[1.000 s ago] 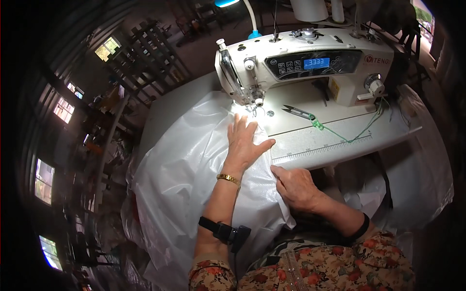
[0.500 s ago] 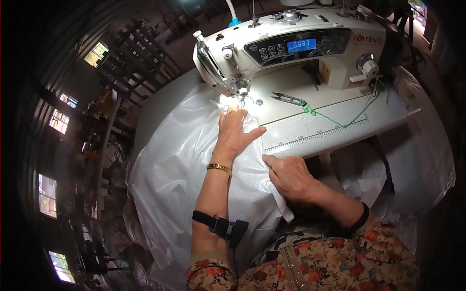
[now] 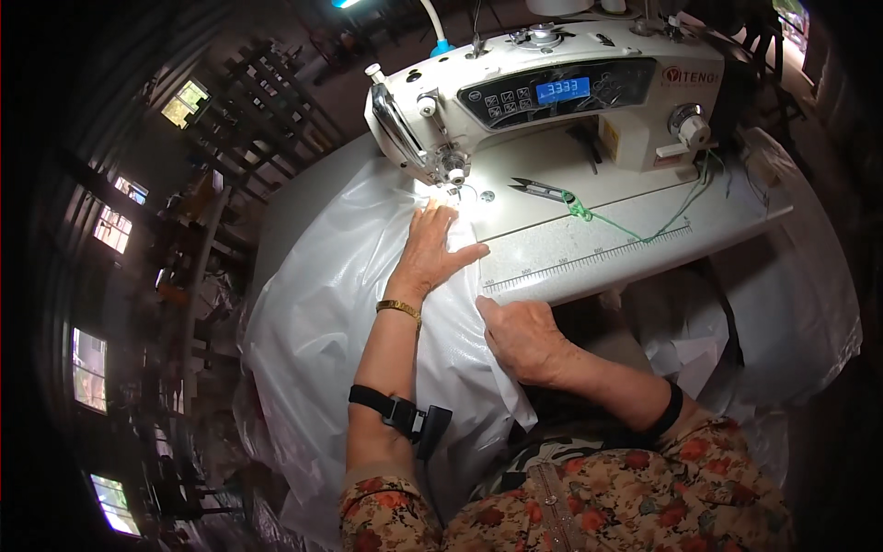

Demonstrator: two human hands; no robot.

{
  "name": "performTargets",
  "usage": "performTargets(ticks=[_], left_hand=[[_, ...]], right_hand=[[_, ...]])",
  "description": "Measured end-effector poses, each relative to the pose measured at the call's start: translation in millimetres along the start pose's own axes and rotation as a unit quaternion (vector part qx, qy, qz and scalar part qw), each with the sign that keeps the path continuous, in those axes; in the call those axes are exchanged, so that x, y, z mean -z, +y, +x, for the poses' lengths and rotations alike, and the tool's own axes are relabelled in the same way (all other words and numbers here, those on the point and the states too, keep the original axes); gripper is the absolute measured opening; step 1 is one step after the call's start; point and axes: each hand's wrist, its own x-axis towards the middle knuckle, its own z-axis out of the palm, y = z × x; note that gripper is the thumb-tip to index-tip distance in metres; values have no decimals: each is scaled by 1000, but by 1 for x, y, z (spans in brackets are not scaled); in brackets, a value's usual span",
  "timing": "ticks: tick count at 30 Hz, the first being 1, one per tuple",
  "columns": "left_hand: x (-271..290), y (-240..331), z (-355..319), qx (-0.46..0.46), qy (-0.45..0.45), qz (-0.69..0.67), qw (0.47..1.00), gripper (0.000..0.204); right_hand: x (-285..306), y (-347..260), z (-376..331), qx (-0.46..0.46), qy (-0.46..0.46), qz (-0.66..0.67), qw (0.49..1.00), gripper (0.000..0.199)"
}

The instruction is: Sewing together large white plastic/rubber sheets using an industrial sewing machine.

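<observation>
A thin, shiny white sheet [image 3: 313, 340] drapes over the left side of the table and hangs toward my lap. My left hand [image 3: 430, 248] lies flat on it, thumb stretched to the right, fingertips close to the lit presser foot of a white sewing machine [image 3: 418, 129]. The needle itself is lost in the glare. At the table's front edge, my right hand [image 3: 526, 340] is closed on the sheet's right edge, pinching it between thumb and curled fingers. A gold bracelet and a black strap circle my left arm.
Thread snips [image 3: 543, 189] on a green cord [image 3: 625, 230] lie right of the needle area. A ruler scale [image 3: 589, 256] runs along the table's front. More pale sheeting [image 3: 800, 294] hangs at the right. Racks [image 3: 276, 110] stand behind at left.
Both hands have shifted slightly left together with the sheet's right edge. The whole view has also moved a little; the left hand stays flat and the right keeps its pinch.
</observation>
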Motion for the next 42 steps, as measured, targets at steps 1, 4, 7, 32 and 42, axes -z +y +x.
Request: performTargets(ticks=[1, 4, 7, 32, 42], left_hand=[[0, 0, 0, -8, 12, 4, 1000, 64], [-2, 3, -2, 0, 28, 15, 999, 63], [-4, 7, -5, -113, 121, 67, 984, 51], [-7, 13, -16, -44, 97, 7, 994, 40], [-1, -8, -6, -71, 76, 6, 995, 42]], right_hand=[[0, -1, 0, 2, 1, -1, 1000, 14], [1, 0, 1, 7, 9, -10, 1000, 14], [0, 1, 2, 9, 0, -19, 1000, 13], [-6, -2, 4, -1, -6, -49, 999, 13], [-2, -12, 21, 21, -5, -62, 998, 11]])
